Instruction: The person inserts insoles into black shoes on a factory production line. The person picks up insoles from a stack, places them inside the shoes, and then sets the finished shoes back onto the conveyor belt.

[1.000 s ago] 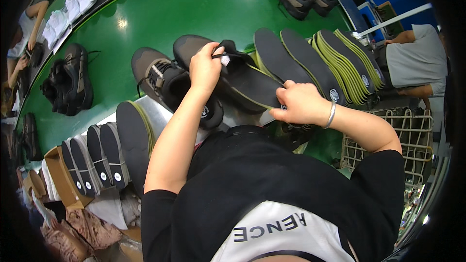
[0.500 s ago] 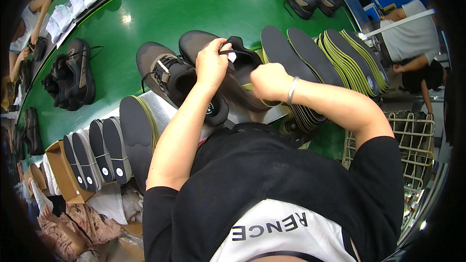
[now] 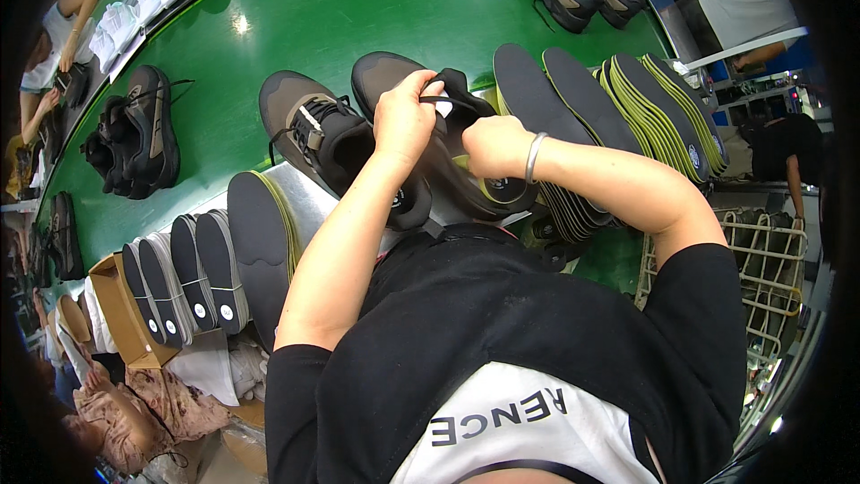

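Note:
A brown and black lace-up shoe (image 3: 381,74) lies in front of me, toe pointing away, its opening spread. My left hand (image 3: 403,121) is closed around the shoe's tongue and black lace, pulling them up; something white shows beside its fingers. My right hand (image 3: 495,148) is curled into the shoe's opening, gripping a dark insole (image 3: 507,186) with a yellow-green edge; the fingertips are hidden. The insole's heel part shows below that hand. A matching shoe (image 3: 291,108) sits just left, laced, touching nothing of my hands.
Stacks of dark insoles with yellow-green edges (image 3: 667,121) stand to the right; another stack (image 3: 255,242) and grey banded insoles (image 3: 215,264) lie left, by a cardboard box (image 3: 112,305). More shoes (image 3: 148,130) rest on the green table (image 3: 296,27). A wire rack (image 3: 761,260) stands right. Other people work around.
The shoes and my hands appear slightly further right in view. My right hand has moved a little within the shoe's opening, and more of the insole's heel shows. My left hand keeps its hold.

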Action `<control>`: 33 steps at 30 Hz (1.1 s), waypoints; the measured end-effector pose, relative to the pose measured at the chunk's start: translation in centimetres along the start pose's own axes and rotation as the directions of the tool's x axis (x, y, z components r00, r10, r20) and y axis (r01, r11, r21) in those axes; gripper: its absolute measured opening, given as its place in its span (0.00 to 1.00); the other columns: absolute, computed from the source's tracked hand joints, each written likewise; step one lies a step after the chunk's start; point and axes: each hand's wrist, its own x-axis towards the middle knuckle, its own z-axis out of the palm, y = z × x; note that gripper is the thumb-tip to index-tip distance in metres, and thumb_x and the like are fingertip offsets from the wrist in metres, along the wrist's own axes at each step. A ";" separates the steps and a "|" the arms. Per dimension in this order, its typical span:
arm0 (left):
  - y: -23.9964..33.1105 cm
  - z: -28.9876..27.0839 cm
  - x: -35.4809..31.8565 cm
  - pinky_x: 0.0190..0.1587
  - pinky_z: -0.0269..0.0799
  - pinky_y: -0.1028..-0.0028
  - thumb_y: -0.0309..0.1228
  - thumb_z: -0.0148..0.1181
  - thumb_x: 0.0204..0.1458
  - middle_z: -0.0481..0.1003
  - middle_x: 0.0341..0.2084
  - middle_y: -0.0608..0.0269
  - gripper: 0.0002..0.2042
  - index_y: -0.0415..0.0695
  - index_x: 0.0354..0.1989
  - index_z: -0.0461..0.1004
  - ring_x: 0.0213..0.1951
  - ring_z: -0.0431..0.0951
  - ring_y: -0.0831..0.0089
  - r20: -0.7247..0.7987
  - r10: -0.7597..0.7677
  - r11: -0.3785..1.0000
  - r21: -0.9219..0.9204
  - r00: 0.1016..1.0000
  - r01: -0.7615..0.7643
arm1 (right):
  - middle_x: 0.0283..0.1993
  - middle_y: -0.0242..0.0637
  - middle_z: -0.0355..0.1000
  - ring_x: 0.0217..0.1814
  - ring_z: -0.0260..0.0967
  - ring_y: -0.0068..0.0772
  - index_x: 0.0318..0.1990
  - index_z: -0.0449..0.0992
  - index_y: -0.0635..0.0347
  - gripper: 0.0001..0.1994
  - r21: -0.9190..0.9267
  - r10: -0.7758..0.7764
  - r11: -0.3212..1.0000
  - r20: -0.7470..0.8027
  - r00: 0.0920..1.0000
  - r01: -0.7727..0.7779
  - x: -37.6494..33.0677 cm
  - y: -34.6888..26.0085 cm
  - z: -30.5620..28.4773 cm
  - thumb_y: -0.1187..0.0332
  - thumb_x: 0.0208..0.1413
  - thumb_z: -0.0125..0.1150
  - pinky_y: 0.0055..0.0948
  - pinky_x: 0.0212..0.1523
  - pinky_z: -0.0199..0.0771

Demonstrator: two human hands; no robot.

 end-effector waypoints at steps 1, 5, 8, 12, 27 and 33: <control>0.0 0.1 -0.3 0.34 0.68 0.74 0.31 0.56 0.47 0.74 0.27 0.51 0.10 0.41 0.37 0.72 0.30 0.76 0.66 -0.020 0.026 0.999 0.024 0.999 -0.026 | 0.26 0.45 0.72 0.32 0.72 0.42 0.24 0.76 0.62 0.08 -0.038 -0.012 0.999 -0.057 0.998 0.010 -0.1 0.0 0.7 0.69 0.36 0.55 0.35 0.33 0.71; -0.1 0.6 -0.4 0.35 0.68 0.70 0.33 0.54 0.48 0.74 0.26 0.52 0.10 0.43 0.36 0.73 0.31 0.75 0.61 -0.044 0.066 0.998 -0.009 0.997 -0.066 | 0.26 0.47 0.71 0.31 0.71 0.43 0.24 0.76 0.63 0.08 -0.096 -0.047 0.995 -0.213 0.976 0.027 0.5 0.7 3.9 0.70 0.37 0.54 0.34 0.32 0.71; -0.2 0.6 -0.5 0.35 0.68 0.67 0.35 0.53 0.48 0.74 0.27 0.53 0.10 0.45 0.35 0.73 0.32 0.74 0.57 -0.021 0.065 0.998 -0.007 0.998 -0.065 | 0.27 0.48 0.71 0.31 0.71 0.44 0.25 0.76 0.63 0.08 -0.145 -0.086 0.988 -0.292 0.952 0.045 1.2 0.9 5.5 0.71 0.38 0.52 0.34 0.31 0.71; -0.5 0.5 -0.3 0.35 0.68 0.67 0.36 0.53 0.48 0.74 0.28 0.53 0.10 0.45 0.35 0.73 0.32 0.74 0.57 -0.026 0.080 0.996 -0.045 0.996 -0.081 | 0.30 0.49 0.72 0.34 0.71 0.41 0.28 0.77 0.63 0.10 -0.177 -0.083 0.982 -0.103 0.991 0.064 1.2 0.7 4.2 0.70 0.40 0.51 0.34 0.34 0.71; -0.6 1.0 -0.8 0.34 0.69 0.68 0.34 0.55 0.47 0.74 0.28 0.50 0.10 0.46 0.37 0.72 0.32 0.75 0.57 -0.066 0.114 0.989 0.104 0.991 -0.107 | 0.21 0.33 0.64 0.16 0.62 0.23 0.35 0.68 0.59 0.08 0.983 -0.005 -0.120 0.138 0.990 -0.138 -0.7 3.9 -0.1 0.76 0.45 0.49 0.24 0.12 0.61; -0.2 1.0 -0.8 0.36 0.68 0.66 0.37 0.52 0.48 0.74 0.28 0.54 0.10 0.49 0.36 0.73 0.34 0.74 0.56 -0.030 0.072 0.991 0.113 0.997 -0.069 | 0.34 0.40 0.68 0.36 0.68 0.34 0.41 0.67 0.58 0.14 0.647 0.026 0.761 -0.110 0.994 0.052 -5.6 4.6 1.7 0.64 0.48 0.52 0.29 0.37 0.69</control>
